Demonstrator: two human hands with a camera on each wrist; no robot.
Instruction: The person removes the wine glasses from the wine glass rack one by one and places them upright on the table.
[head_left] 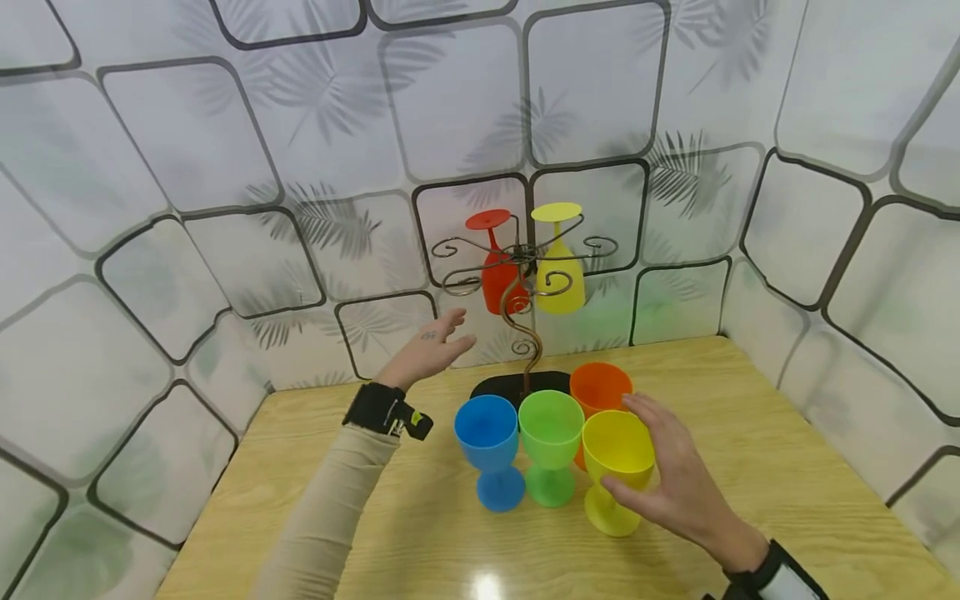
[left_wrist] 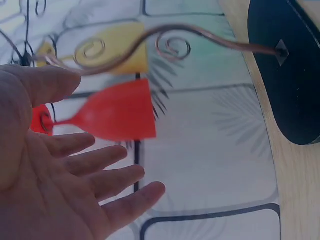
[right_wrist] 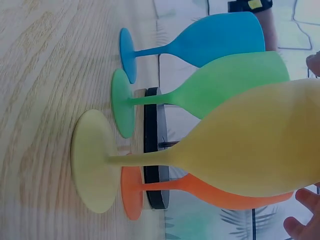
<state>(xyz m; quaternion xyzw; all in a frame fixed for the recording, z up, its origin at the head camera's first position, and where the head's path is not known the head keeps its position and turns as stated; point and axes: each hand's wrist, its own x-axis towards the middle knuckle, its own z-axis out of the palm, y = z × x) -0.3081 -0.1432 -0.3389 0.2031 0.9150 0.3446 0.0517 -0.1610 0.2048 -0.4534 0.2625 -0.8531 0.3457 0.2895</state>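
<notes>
My left hand [head_left: 426, 352] reaches out beside the wire stand [head_left: 534, 337], its fingers extended and holding nothing. Upside down on the stand hang a red goblet [head_left: 501, 279] and a yellow goblet [head_left: 561, 279]. In the left wrist view, the red goblet [left_wrist: 120, 111] shows just past the spread fingers [left_wrist: 131, 204]. At the right, my right hand [head_left: 678, 479] is spread around the bowl of an upright yellow goblet [head_left: 619, 454], thumb on the near side. In the right wrist view, fingertips [right_wrist: 306, 200] show at the edge, beside the yellow goblet's bowl [right_wrist: 250, 142].
An upright blue goblet [head_left: 487, 429], green goblet [head_left: 551, 425] and orange goblet [head_left: 600, 383] crowd in front of the stand's black base [head_left: 495, 385]. All stand on the wooden table [head_left: 420, 533]. Patterned fabric walls [head_left: 330, 150] rise behind and at the sides.
</notes>
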